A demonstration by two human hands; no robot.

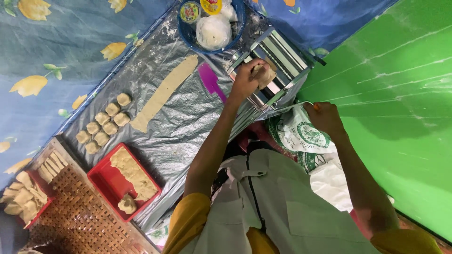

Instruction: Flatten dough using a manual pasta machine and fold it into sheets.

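- Left hand (246, 81): fingers curled together and clamped on a dough lump (263, 75), pressing it onto the top of the roller machine (275, 63).
- Dough lump: beige, matte, roughly blocky; it sits at the machine's top slot, just at 3 o'clock of the left hand.
- Right hand (325, 117): fingers closed in a fist around the crank handle (294, 106), a thin bent metal rod leaving the machine at its 5 o'clock side.
- Roller machine: polished steel, boxy, with parallel ribbed rollers; it stands on a crinkled grey plastic sheet (188, 117).
- Dough strip (162, 94): long, flat, smooth-edged, lying on the sheet at 9 o'clock of the machine.
- Scraper (209, 80): flat purple plastic, between the strip and the machine.
- Dough balls (106, 123): eight small rounded pieces in two rows, at 8 o'clock of the strip.
- Red tray (106, 183): rectangular, holding a rough dough slab and one lump, at 6 o'clock of the balls.
- Blue bowl (188, 33): round, holding a tied white bag and two round lids, at 11 o'clock of the machine.
- Woven mat (84, 216): brown lattice, touching the tray at 7 o'clock.
- Printed sack (301, 136): white with green marking, directly below the crank handle.
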